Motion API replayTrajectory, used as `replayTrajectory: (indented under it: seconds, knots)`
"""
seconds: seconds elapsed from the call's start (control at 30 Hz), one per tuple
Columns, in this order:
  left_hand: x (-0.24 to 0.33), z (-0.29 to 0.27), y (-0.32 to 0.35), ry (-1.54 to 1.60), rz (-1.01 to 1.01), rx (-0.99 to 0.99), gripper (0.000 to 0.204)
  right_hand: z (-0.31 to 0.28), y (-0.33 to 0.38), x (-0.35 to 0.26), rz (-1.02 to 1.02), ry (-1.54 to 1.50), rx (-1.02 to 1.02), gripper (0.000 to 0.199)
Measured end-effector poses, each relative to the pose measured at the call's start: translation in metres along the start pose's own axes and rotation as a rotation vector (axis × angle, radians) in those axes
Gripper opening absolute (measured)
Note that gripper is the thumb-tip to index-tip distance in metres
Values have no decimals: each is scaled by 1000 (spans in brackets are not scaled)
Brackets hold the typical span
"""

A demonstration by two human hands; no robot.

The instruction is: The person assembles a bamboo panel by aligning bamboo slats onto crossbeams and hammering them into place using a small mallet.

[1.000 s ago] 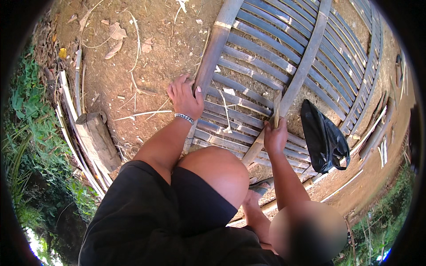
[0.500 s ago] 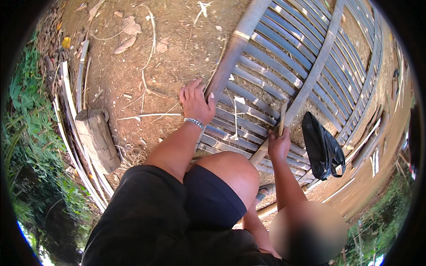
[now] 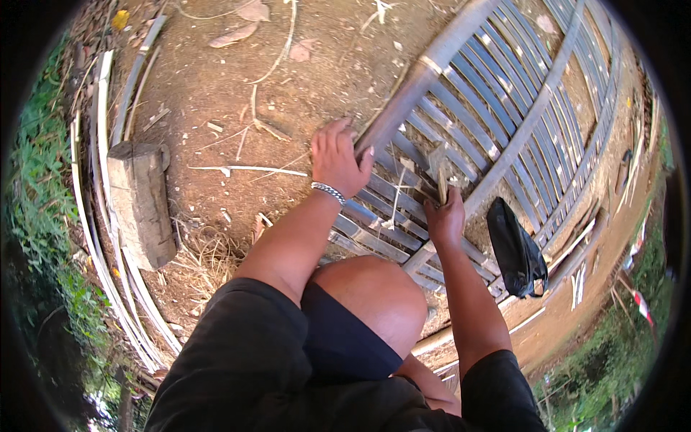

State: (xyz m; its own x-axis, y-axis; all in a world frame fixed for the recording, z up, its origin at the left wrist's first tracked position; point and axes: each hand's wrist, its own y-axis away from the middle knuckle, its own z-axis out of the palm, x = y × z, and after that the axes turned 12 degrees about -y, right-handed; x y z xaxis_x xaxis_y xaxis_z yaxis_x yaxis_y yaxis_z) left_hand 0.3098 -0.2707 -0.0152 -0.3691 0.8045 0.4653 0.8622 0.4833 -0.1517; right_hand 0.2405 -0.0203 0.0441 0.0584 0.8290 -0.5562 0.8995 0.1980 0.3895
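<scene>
A frame of dark bamboo slats (image 3: 497,79) lies on the ground before me, edged by a thick bamboo pole (image 3: 403,97). My left hand (image 3: 338,160), with a chain bracelet at its wrist, closes over the near end of this pole, thumb on the slat side. Over the slats, my right hand (image 3: 446,216) grips a short wooden-handled tool (image 3: 440,176). Its far end looks greyish and blurred, so the kind is unclear. Between my hands a pale thin strip (image 3: 396,198) lies across the slats. My bare knee (image 3: 381,288) is bent close to the frame.
A black plastic bag (image 3: 515,248) lies right of my right hand. To the left are a cut log (image 3: 140,205) and long split bamboo strips (image 3: 90,194). Dry leaves and shavings (image 3: 209,252) litter the dirt. Green plants (image 3: 36,173) border the left side.
The tool in my right hand has swung left and lower over the slats, and the right forearm has shifted with it. My left hand keeps its place on the pole; the view has shifted.
</scene>
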Motion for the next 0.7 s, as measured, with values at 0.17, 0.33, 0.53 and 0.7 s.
replayTrajectory:
  seconds: [0.17, 0.33, 0.53, 0.7]
  knots:
    - [0, -5, 0, -77, -46, -51, 37, -22, 15, 4, 207, -30, 160, 40]
    - [3, -1, -1, -121, 24, -21, 36, -47, 43, 56, 381, -198, 360, 37]
    - [0, 10, 3, -146, 63, 2, 36, -35, 59, 98, 452, -570, 409, 44]
    - [-1, 8, 2, -210, 138, 66, 32, -19, 54, 94, 621, -1046, 349, 45]
